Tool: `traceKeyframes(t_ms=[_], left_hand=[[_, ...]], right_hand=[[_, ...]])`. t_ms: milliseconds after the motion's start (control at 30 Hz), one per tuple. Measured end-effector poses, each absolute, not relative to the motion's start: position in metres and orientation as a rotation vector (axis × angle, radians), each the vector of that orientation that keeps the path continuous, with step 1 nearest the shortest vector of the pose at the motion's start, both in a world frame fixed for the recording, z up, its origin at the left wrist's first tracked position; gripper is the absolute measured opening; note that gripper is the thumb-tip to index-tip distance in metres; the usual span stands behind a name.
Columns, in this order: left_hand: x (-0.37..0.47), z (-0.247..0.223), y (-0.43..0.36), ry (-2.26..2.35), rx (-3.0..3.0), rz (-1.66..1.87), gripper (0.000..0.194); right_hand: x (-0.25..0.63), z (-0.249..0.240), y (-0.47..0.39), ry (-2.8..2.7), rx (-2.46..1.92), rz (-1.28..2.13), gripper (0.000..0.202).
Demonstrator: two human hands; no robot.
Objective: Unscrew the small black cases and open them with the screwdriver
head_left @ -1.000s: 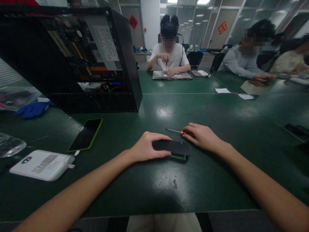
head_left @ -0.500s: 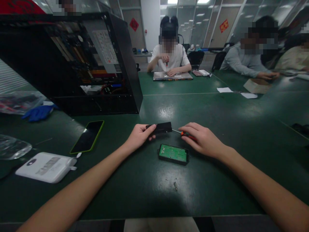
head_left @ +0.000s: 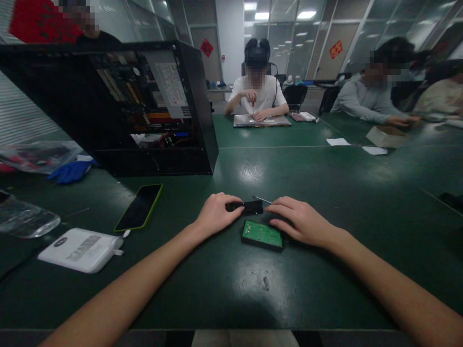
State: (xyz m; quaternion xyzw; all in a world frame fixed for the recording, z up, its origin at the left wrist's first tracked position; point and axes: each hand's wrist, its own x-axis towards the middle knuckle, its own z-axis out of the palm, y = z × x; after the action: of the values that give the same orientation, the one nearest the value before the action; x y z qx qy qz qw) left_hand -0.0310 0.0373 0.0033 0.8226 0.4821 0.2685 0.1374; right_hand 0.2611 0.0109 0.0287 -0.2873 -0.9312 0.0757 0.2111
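Observation:
My left hand (head_left: 217, 214) holds a narrow black plastic cover (head_left: 253, 207) between thumb and fingers, low over the table. Just in front of it sits a green circuit board (head_left: 262, 233) in a shallow black case, board side up. My right hand (head_left: 302, 221) curls over a screwdriver, with its thin metal shaft (head_left: 262, 199) sticking out to the left past the fingers; the handle is hidden under the hand. The right fingertips are close to the cover's right end, and the thumb is by the board's upper right corner.
An open black computer case (head_left: 197, 111) stands at the back left. Left of me lie a phone (head_left: 140, 207), a white power bank (head_left: 81, 250), a clear plastic bottle (head_left: 27, 217) and a blue glove (head_left: 70, 172). Across the green table (head_left: 325, 289) a person works on a flat panel (head_left: 262, 121).
The cover has come down towards the table, and the screwdriver tip is now behind it instead of at its end. My right hand has moved nearer the circuit board. The view has tilted up slightly.

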Motion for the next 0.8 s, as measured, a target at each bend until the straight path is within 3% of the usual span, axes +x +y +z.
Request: traceKeyframes(t_ms=[200, 433, 800], left_hand=[[-0.032, 0.001, 0.038, 1.381, 2.48, 0.816, 0.02], [-0.033, 0.003, 0.041, 1.395, 2.388, 0.9, 0.016], [-0.037, 0.003, 0.046, 1.408, 2.354, 0.963, 0.014]], right_hand=[[0.263, 0.028, 0.01, -2.56, -0.703, 0.438, 0.037], [0.247, 0.028, -0.006, -2.638, -0.771, 0.429, 0.071], [0.23, 0.029, -0.019, -2.542, -0.982, 0.604, 0.044]])
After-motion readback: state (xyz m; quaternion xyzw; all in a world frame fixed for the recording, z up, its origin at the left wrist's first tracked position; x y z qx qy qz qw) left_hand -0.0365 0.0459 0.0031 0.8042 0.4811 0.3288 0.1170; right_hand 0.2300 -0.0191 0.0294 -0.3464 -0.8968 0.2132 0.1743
